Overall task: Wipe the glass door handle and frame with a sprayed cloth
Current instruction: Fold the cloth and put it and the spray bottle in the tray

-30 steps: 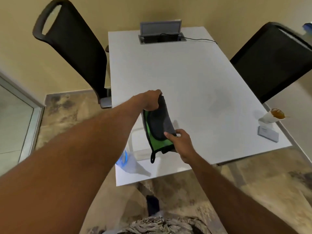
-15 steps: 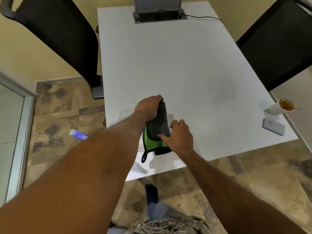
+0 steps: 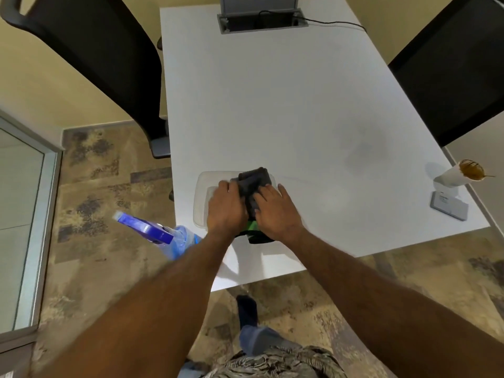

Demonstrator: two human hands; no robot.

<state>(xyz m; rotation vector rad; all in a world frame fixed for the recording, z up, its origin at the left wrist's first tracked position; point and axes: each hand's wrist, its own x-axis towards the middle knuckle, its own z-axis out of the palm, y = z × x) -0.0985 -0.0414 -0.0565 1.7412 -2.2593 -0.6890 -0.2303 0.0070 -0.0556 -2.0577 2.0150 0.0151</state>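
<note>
A dark grey cloth (image 3: 254, 180) with a green edge lies bunched on a clear plastic lid (image 3: 203, 186) near the front of the white table (image 3: 286, 99). My left hand (image 3: 225, 207) grips the cloth's left side. My right hand (image 3: 275, 211) presses on its right side, fingers spread over the fabric. A spray bottle (image 3: 161, 236) with a blue trigger head stands at the table's front left corner, partly hidden by my left forearm. The glass door with its grey frame (image 3: 41, 219) is at the far left; its handle is out of view.
Two black chairs flank the table, one at the left (image 3: 103, 55) and one at the right (image 3: 452, 72). A paper cup (image 3: 461, 173) and a small grey card holder (image 3: 448, 205) sit at the right edge. A cable box (image 3: 261, 20) is at the far end.
Both hands brought the hanging cloth down and bunched it on the lid. The view tilted down, and the spray bottle now shows at the table's left corner.
</note>
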